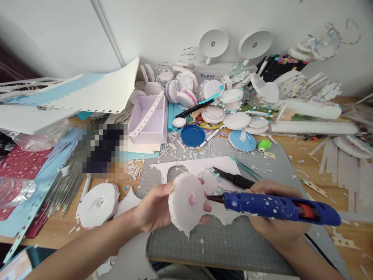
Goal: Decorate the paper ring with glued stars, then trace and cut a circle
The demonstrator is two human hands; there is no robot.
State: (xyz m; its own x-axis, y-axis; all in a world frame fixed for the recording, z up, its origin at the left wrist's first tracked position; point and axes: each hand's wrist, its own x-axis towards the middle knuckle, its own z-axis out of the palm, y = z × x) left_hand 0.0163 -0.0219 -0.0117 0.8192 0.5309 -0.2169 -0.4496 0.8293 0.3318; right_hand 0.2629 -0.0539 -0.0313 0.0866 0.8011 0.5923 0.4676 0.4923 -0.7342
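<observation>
My left hand (154,210) grips a white foam disc (186,214) by its edge, with fingertips showing past its right side. A small pink spot marks the middle of the disc's face. In my right hand (276,229) is a blue glue gun (262,206), flecked with white bits. Its dark nozzle points left, close to the disc's right part; whether it touches cannot be made out. Behind the gun, a black craft knife (233,177) lies over white foam scraps on the grey cutting mat (180,249).
A lilac box (148,132), a blue lid (192,135) and a blue disc (241,140) stand behind the mat. Many white foam discs pile along the wall. Another white disc (97,206) lies left, near thin metal rods (62,190). Foam crumbs litter the table.
</observation>
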